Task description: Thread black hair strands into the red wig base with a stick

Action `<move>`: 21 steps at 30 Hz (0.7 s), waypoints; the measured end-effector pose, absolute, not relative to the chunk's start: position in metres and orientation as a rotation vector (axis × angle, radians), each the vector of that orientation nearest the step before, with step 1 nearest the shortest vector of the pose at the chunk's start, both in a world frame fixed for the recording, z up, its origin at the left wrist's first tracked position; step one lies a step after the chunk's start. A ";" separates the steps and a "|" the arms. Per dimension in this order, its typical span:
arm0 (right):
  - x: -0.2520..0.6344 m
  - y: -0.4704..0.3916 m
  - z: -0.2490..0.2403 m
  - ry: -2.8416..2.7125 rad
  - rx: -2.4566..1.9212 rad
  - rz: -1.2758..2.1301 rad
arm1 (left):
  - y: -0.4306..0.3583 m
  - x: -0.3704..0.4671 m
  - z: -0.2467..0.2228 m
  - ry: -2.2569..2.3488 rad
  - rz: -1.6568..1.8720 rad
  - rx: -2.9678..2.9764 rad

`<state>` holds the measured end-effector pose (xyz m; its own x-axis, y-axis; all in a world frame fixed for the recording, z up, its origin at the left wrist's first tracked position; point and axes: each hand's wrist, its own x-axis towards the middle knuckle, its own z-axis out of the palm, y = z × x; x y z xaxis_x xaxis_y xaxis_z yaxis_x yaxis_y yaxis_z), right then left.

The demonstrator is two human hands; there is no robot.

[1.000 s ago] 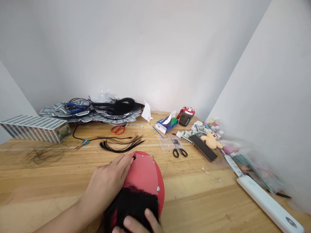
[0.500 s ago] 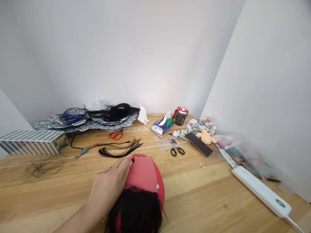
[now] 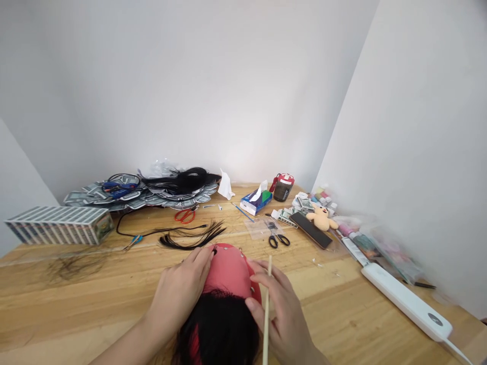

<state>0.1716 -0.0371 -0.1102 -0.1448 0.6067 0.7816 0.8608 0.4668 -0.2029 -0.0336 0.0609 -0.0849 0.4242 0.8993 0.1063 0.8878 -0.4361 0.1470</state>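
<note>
A red dome-shaped wig form (image 3: 229,271) with silver pins stands on the wooden table (image 3: 76,299) in front of me. Black hair (image 3: 220,329) covers its near part. My left hand (image 3: 178,294) lies flat on the form's left side, fingers reaching its top. My right hand (image 3: 281,309) rests against the form's right side and holds a thin wooden stick (image 3: 266,309) upright between its fingers.
A loose bundle of black hair strands (image 3: 192,235) lies just beyond the form. Further back are red scissors (image 3: 185,215), black scissors (image 3: 279,239), a tissue box (image 3: 256,200), a phone (image 3: 312,230), a plush toy (image 3: 321,218) and a long patterned box (image 3: 57,224). A white device (image 3: 407,301) lies right.
My right hand has come back into view from below with a thin wooden stick and settled on the form's right side. The left hand has stayed on the form.
</note>
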 end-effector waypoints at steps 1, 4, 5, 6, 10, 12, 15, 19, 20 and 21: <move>0.166 -0.032 -0.111 -1.885 -1.205 -0.364 | 0.061 -0.033 -0.085 1.626 0.261 2.582; 0.150 -0.028 -0.115 -2.001 -1.093 -0.448 | 0.062 -0.034 -0.086 1.603 0.268 2.561; 0.145 -0.027 -0.117 -2.022 -1.051 -0.491 | 0.062 -0.035 -0.086 1.595 0.271 2.559; 0.140 -0.027 -0.120 -2.032 -1.005 -0.525 | 0.062 -0.036 -0.087 1.591 0.275 2.556; 0.122 -0.022 -0.138 -1.913 -0.833 -0.661 | 0.063 -0.037 -0.089 1.579 0.327 2.564; 0.117 -0.020 -0.148 -1.849 -0.817 -0.705 | 0.064 -0.037 -0.091 1.575 0.359 2.572; 0.115 -0.018 -0.158 -1.846 -0.799 -0.726 | 0.067 -0.039 -0.096 1.553 0.420 2.588; 0.110 -0.016 -0.166 -1.806 -0.809 -0.681 | 0.073 -0.043 -0.107 1.455 0.612 2.598; 0.107 -0.016 -0.168 -1.785 -0.816 -0.656 | 0.075 -0.044 -0.109 1.419 0.675 2.595; 0.104 -0.016 -0.170 -1.768 -0.815 -0.629 | 0.077 -0.045 -0.110 1.385 0.735 2.588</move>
<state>0.1038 -0.0161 -0.1699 -0.2263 0.2286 0.9469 0.7751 0.6309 0.0330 -0.0449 0.0772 -0.1101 0.4648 0.8083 0.3614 0.7520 -0.5758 0.3207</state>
